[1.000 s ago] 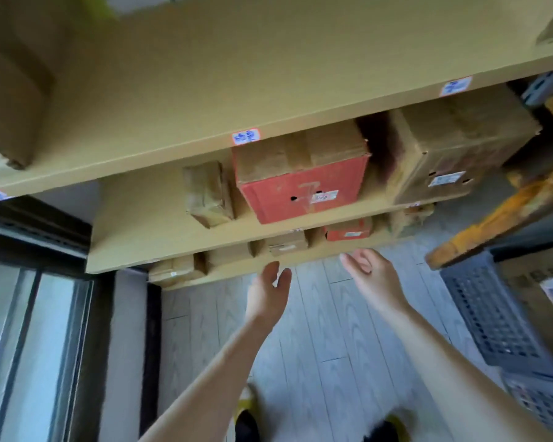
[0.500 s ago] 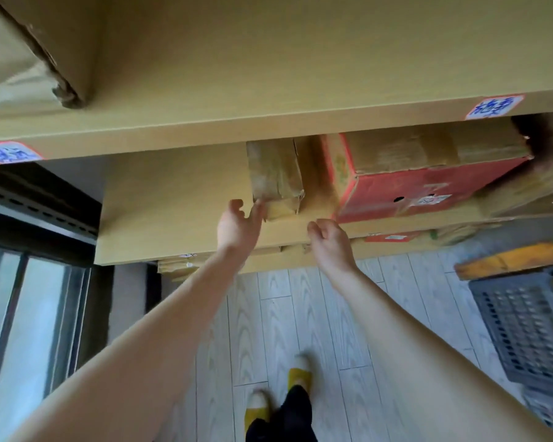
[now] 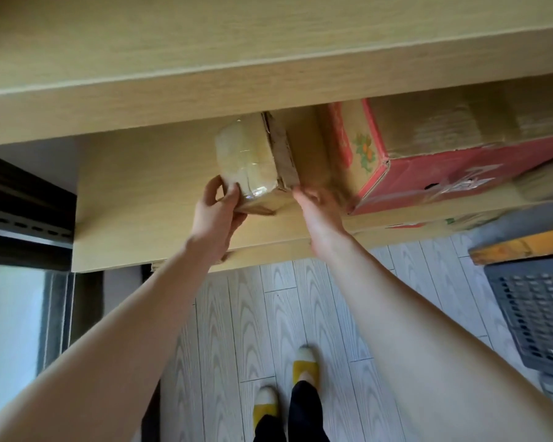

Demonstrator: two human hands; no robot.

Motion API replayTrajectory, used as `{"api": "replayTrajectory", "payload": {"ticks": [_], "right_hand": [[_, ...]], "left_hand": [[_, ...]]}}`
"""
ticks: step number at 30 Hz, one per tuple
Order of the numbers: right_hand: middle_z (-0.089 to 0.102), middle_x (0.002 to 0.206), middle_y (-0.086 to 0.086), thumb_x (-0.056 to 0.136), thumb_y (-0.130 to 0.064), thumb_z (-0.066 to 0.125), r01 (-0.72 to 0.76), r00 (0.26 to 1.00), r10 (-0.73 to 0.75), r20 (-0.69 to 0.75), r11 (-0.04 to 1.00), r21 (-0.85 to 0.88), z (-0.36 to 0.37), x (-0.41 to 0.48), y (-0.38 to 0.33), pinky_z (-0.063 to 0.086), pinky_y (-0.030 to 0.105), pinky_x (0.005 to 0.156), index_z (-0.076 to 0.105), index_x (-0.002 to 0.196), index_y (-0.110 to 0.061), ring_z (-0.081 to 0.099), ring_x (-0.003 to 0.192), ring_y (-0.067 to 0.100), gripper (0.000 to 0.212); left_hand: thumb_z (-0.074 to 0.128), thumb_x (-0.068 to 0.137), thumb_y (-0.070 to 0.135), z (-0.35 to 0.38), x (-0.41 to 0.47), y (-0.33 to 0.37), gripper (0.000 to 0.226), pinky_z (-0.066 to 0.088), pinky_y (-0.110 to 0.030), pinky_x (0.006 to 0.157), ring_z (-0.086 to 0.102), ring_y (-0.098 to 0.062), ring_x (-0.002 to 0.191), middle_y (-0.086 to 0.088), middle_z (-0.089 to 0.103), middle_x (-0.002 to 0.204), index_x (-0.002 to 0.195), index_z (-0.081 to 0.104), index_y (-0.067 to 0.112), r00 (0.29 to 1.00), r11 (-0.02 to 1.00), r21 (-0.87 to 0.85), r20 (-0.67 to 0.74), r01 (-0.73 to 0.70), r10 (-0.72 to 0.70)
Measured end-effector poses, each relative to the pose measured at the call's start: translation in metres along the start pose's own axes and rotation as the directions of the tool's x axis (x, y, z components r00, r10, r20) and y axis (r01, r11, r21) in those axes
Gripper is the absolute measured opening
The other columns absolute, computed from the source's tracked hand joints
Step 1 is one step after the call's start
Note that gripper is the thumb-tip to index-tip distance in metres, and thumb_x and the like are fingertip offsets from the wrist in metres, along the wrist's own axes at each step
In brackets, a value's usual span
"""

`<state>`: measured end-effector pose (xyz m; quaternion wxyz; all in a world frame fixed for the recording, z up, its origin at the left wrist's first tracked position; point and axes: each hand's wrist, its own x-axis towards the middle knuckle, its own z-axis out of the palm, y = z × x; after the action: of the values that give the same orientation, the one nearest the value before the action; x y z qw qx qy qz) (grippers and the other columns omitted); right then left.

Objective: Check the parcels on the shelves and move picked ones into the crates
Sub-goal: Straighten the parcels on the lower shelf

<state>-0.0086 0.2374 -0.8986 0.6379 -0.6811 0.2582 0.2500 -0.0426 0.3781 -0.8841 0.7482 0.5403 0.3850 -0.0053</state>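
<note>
Head view: risk sits mostly in the grip on the small parcel (image 3: 249,161), which rests on the middle shelf (image 3: 134,199) near its front edge, just left of the red box (image 3: 444,177).

The left hand (image 3: 216,215) curls round the parcel's near left corner, thumb on the left face and fingers on the front. The right hand (image 3: 320,212) reaches to the near right corner, in the narrow gap beside the red box. Blur hides its fingers, so I cannot tell whether they clasp or only touch.

The parcel is wrapped in glossy clear tape, so it could slip once it leaves the board, and it would fall toward the floor (image 3: 237,314) and the feet below. The cardboard edge on its right side looks ragged, and a pull there might tear it rather than lift it. The upper shelf (image 3: 205,100) hangs low over it, so a steep lift could knock it. The right hand could also nudge the red box. The grey crate (image 3: 537,314) stands well to the right.

No writing reads. The red box shows a printed fruit sprig and a blurred white label. The parcel shows no label.
</note>
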Motion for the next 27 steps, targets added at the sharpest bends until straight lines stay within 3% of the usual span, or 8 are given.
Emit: {"api": "replayTrajectory", "payload": {"ticks": [3,6,10,13,18,23,25,27], "right_hand": [[0.049,0.114,-0.006,0.075,-0.042,0.071,-0.014,0.994,0.017,0.111,1.000,-0.026,0.008,0.002,0.001,0.035,0.028,0.088,0.046,0.126,-0.020,0.046,0.106,0.012,0.062],[0.063,0.101,-0.011,0.076,-0.032,0.073,0.004,0.974,-0.007,0.228,1.000,0.011,0.018,0.002,0.002,0.043,0.024,0.081,0.056,0.096,-0.026,0.055,0.089,0.001,0.027],[0.065,0.112,-0.001,0.076,-0.025,0.074,0.173,0.980,-0.173,0.096,0.985,0.003,0.027,-0.003,0.009,0.045,0.017,0.091,0.056,0.116,-0.016,0.061,0.101,0.005,0.045],[0.057,0.128,0.013,0.079,-0.028,0.070,0.297,0.954,-0.298,0.006,0.947,-0.124,0.032,-0.007,0.015,0.041,0.040,0.104,0.049,0.129,-0.004,0.053,0.119,0.026,0.060],[0.053,0.132,0.008,0.082,-0.033,0.067,0.278,0.958,-0.285,-0.011,0.942,-0.186,0.033,-0.009,0.016,0.039,0.038,0.105,0.044,0.134,-0.008,0.049,0.122,0.022,0.062],[0.053,0.112,0.001,0.085,-0.029,0.063,0.174,0.978,-0.191,-0.081,0.968,-0.178,0.005,-0.036,0.016,0.039,0.025,0.088,0.052,0.120,-0.012,0.049,0.106,0.018,0.040],[0.055,0.110,0.001,0.087,-0.028,0.061,0.175,0.965,-0.200,-0.168,0.973,-0.153,-0.028,-0.056,0.018,0.039,0.026,0.087,0.055,0.115,-0.010,0.053,0.103,0.015,0.034],[0.054,0.082,-0.006,0.088,-0.024,0.059,0.236,0.915,-0.264,-0.303,0.963,-0.128,-0.068,-0.069,0.012,0.039,0.021,0.075,0.053,0.078,-0.018,0.051,0.077,0.010,0.013]], "left_hand": [[0.045,0.094,0.002,-0.016,0.000,0.005,0.051,0.054,-0.029,0.084,0.061,-0.013,0.085,-0.003,0.061,0.105,0.139,0.037,0.026,0.996,0.988,0.124,-0.005,-0.093,0.094],[0.044,0.094,0.006,-0.025,0.004,0.008,0.043,0.051,-0.024,0.087,0.059,-0.006,0.092,0.002,0.059,0.113,0.136,0.045,0.020,0.985,0.962,0.219,-0.016,-0.166,0.174],[0.050,0.091,0.042,-0.027,0.010,0.002,0.051,0.039,-0.017,0.087,0.051,-0.006,0.104,0.011,0.054,0.114,0.136,0.045,0.018,0.983,0.897,0.403,0.082,-0.182,0.163],[0.049,0.093,0.037,-0.020,0.014,-0.011,0.036,0.038,-0.023,0.087,0.055,-0.011,0.104,0.009,0.059,0.112,0.127,0.050,0.025,0.972,0.855,0.472,0.191,-0.213,0.136],[0.045,0.095,0.030,-0.015,0.019,-0.008,0.031,0.038,-0.027,0.087,0.055,-0.019,0.106,-0.003,0.061,0.122,0.124,0.049,0.020,0.977,0.865,0.474,0.200,-0.164,0.076],[0.050,0.091,0.023,0.004,-0.009,0.008,0.027,0.036,-0.027,0.071,0.054,-0.030,0.097,-0.012,0.057,0.113,0.116,0.048,0.015,0.940,0.653,0.733,-0.053,-0.192,0.336],[0.050,0.090,0.017,0.017,-0.032,0.010,0.039,0.038,-0.028,0.084,0.050,-0.027,0.117,-0.012,0.054,0.129,0.127,0.046,0.007,0.888,0.616,0.717,0.008,-0.326,0.461],[0.051,0.092,0.023,0.037,-0.055,0.012,0.050,0.028,-0.023,0.101,0.039,-0.022,0.132,-0.008,0.044,0.143,0.137,0.039,0.007,0.872,0.603,0.678,0.114,-0.419,0.477]]}}
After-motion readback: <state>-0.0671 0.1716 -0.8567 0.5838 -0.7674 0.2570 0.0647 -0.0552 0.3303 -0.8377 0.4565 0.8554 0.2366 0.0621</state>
